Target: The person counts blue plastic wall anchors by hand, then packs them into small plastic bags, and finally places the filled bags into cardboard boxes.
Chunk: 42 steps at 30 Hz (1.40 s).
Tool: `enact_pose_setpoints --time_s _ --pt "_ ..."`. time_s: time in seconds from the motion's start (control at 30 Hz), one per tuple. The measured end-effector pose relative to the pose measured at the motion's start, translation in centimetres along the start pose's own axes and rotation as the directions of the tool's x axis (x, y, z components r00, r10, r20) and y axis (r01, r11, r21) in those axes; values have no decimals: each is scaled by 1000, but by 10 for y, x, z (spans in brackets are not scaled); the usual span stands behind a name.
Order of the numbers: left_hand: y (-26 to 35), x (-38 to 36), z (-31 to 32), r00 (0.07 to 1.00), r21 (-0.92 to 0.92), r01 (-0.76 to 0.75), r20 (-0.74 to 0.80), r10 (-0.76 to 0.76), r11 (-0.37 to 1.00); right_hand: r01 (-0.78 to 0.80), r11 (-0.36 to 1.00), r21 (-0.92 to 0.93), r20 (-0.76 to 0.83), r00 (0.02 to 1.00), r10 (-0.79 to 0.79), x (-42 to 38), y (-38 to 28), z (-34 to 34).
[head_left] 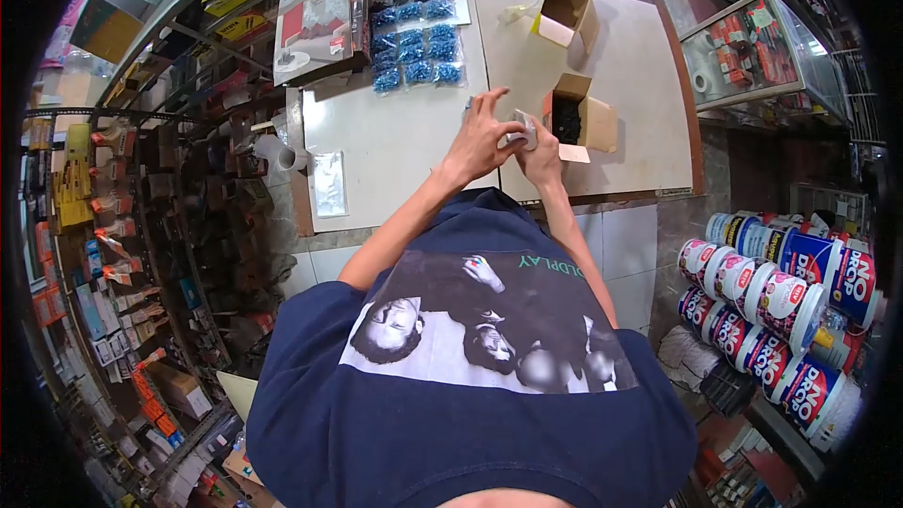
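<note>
A small clear plastic bag (526,131) is held up between my two hands above the front of the table. My right hand (540,158) is closed around its lower part. At the bag's left side, my left hand (480,139) pinches its edge, with a finger raised away from it. Just right of my right hand stands an open cardboard box (570,119) with small black pieces inside. Farther back is another open box (567,14), tilted, its contents hard to see. Several clear bags of blue pieces (414,56) lie in rows at the back left.
A Vinilex box (320,23) stands left of the blue bags. Flat clear plastic bags (328,183) lie at the table's (395,132) front left. A glass case (752,47) is on the right, above stacked paint pails (767,320). Crowded shelves (122,226) fill the left side.
</note>
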<state>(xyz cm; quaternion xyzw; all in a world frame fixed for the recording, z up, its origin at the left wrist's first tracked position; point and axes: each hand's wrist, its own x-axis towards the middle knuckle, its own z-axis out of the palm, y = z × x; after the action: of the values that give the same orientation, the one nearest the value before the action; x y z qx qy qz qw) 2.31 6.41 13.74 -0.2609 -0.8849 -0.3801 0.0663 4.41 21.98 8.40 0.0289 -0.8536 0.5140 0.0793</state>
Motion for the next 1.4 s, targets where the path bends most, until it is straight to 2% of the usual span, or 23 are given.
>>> enact_pose_setpoints --time_s 0.03,0.1,0.13,0.17,0.2,0.27,0.3,0.37,0.4,0.47,0.5,0.67,0.77,0.83,0.97,1.03,1.07,1.13,1.17,1.2,1.27,1.33,1.4 --pt "0 0 1 997 -79 -71 2 71 994 -39 999 23 12 999 39 -1 8 0" --pt "4 2 3 997 -133 -77 -2 77 988 -81 996 47 25 996 80 -4 18 -2" --pt "6 3 3 996 -188 -86 -9 86 978 -101 987 122 1 995 102 -6 19 -3" --pt "9 3 3 997 -269 -32 -80 11 963 -119 973 197 -23 992 126 -8 20 -5" --pt "-1 3 9 997 -269 -33 -75 13 963 -121 973 199 -27 991 129 -11 19 -8" --pt "-45 0 36 981 -216 146 -96 -170 965 -214 975 52 -101 970 219 -16 15 -16" --pt "-65 -4 48 982 -216 141 -92 -164 966 -239 969 57 -88 966 244 -21 14 -21" --pt "-101 -14 68 972 33 235 -13 -234 971 -243 969 44 -91 965 246 -33 29 -27" --pt "-112 -16 74 974 34 229 -10 -228 973 -243 969 30 -88 965 245 -38 35 -30" --pt "-127 -21 80 914 230 322 178 -365 918 -258 965 47 -83 962 261 -47 31 -37" --pt "-130 -27 80 928 275 271 181 -327 922 -280 958 63 -75 956 285 -52 30 -40" --pt "-147 -49 85 948 303 204 177 -266 931 -316 944 99 -85 942 324 -66 33 -43" --pt "-140 -60 73 915 341 281 186 -358 897 -333 938 99 -59 939 339 -66 34 -39" --pt "-132 -66 61 915 274 365 74 -398 890 -330 936 123 -15 942 334 -63 36 -32" --pt "-131 -74 49 914 198 405 -53 -403 893 -254 964 77 16 967 253 -53 40 -17" --pt "-120 -65 40 936 -50 346 -44 -348 937 -222 974 38 40 974 221 -46 37 -11" --pt "-112 -60 35 936 -49 348 -46 -350 936 -221 974 39 42 975 220 -43 39 -7" --pt "-82 -41 17 962 -208 261 -21 -271 943 -182 982 50 81 981 178 -37 49 1" --pt "-66 -31 9 978 -203 196 -34 -207 959 -180 982 48 83 981 176 -35 48 2" --pt "-51 -23 1 977 -204 198 -37 -210 959 -178 983 30 118 978 174 -31 43 3" --pt "-29 -11 -10 998 -268 42 -40 -54 963 -173 985 11 158 973 170 -26 32 4" --pt "-19 -4 -14 997 -267 -10 -75 -11 964 -242 968 64 202 953 225 -23 21 5" --pt "-12 1 -20 995 -201 -84 42 94 976 -230 968 102 189 960 208 -22 16 7"
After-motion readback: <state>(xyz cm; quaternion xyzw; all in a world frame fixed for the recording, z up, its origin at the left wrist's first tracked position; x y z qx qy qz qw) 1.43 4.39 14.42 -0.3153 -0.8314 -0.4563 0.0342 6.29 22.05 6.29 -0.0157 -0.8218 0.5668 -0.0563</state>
